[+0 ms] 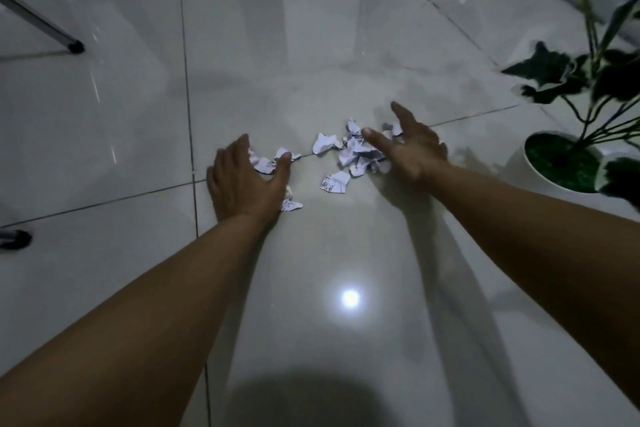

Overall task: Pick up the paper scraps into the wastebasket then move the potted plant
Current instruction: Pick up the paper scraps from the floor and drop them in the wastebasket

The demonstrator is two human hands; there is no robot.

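Paper scraps [349,154] lie between both open, empty hands: left hand [244,180] and right hand [410,146] flank them.

Both bare forearms reached far from the near edge, converging slightly. The left hand [244,180] lay palm down, fingers loosely spread and bent, thumb pointing right. The right hand [412,146] was tilted, fingers straight and pointing far, thumb stretched left. Neither hand gripped anything.

Below me, glossy pale tiled floor [311,288] with dark grout lines; a metal chair leg [41,22] stands at its far left corner.
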